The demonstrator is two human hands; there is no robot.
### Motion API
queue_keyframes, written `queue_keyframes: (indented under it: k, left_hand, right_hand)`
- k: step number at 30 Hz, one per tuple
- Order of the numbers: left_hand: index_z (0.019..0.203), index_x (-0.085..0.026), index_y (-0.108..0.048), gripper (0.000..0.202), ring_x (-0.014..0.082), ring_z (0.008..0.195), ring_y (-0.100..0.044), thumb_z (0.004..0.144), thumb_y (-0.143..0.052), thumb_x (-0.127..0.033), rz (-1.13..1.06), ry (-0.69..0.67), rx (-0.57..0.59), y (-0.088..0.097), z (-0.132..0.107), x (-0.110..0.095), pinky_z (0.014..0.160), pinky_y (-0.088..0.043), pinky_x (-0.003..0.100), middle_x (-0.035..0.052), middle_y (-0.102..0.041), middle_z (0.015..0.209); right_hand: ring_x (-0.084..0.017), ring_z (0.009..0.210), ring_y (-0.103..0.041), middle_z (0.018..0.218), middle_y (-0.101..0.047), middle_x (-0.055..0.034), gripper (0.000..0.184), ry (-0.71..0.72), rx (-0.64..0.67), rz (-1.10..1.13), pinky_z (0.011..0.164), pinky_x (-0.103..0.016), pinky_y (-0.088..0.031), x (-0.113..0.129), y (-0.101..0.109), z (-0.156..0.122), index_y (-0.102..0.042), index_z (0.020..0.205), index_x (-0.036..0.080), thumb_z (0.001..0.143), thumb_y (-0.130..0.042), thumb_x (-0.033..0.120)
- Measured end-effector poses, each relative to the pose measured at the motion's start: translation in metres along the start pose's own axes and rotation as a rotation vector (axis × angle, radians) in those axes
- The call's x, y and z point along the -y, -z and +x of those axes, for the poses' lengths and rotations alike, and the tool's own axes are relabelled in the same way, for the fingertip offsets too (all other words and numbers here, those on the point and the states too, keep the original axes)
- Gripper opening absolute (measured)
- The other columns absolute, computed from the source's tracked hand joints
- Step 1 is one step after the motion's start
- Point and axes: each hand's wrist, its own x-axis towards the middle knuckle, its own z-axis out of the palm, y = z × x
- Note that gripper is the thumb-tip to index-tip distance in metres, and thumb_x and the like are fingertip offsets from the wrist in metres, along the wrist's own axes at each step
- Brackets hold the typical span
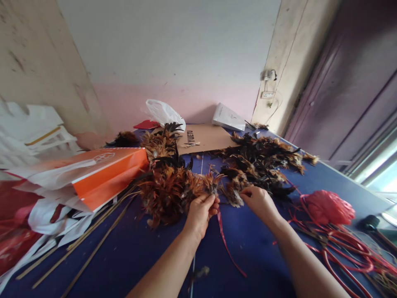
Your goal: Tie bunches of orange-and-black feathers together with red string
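My left hand (201, 211) is closed around the end of a thick bundle of brown and black feathers (169, 190) lying on the blue table (130, 248). A red ribbon (226, 244) trails from that hand across the table towards me. My right hand (259, 200) pinches a small tuft of feathers (234, 194) at the edge of a loose feather pile (263, 161) to the right.
An orange and white paper bag (102, 174) lies at the left above several thin bamboo sticks (93, 236). A red plastic bundle (328, 207) and red cords (344, 248) lie at the right. Flat cardboard (204, 138), a white plastic bag (164, 111) and a white paper bag (228, 117) sit by the far wall.
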Motion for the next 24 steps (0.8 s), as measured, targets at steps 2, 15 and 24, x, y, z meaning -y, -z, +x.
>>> queue_keyframes:
  k: [2,15,24]
  left_hand:
    - [0.072,-0.01,-0.065,0.013,0.0045,0.051,-0.052,0.064,-0.068,-0.02,-0.021,0.018,-0.011,0.0,0.0,0.0,0.044,-0.04,0.012,0.0031,-0.061,0.064]
    - [0.075,-0.01,-0.065,0.006,0.0059,0.054,-0.055,0.07,-0.062,-0.013,-0.097,0.078,-0.006,-0.001,0.001,0.002,0.046,-0.042,0.013,0.0054,-0.063,0.067]
    - [0.077,-0.009,-0.065,0.007,0.007,0.057,-0.058,0.071,-0.061,-0.013,-0.104,0.094,0.015,0.001,0.0,0.005,0.048,-0.044,0.013,0.0071,-0.065,0.072]
  right_hand:
    - [-0.016,0.07,-0.059,0.073,-0.065,-0.0035,0.016,-0.026,0.029,-0.122,0.058,-0.023,-0.036,0.004,-0.004,-0.003,-0.068,0.072,0.023,0.07,-0.053,0.03]
    - [-0.016,0.067,-0.057,0.069,-0.064,-0.004,0.016,-0.045,0.003,-0.07,0.054,-0.023,-0.033,-0.006,-0.017,0.001,-0.067,0.071,0.022,0.07,-0.053,0.029]
    - [-0.016,0.065,-0.057,0.066,-0.064,-0.003,0.014,-0.028,-0.035,0.053,0.057,-0.023,-0.036,-0.004,-0.02,0.002,-0.066,0.067,0.021,0.066,-0.053,0.023]
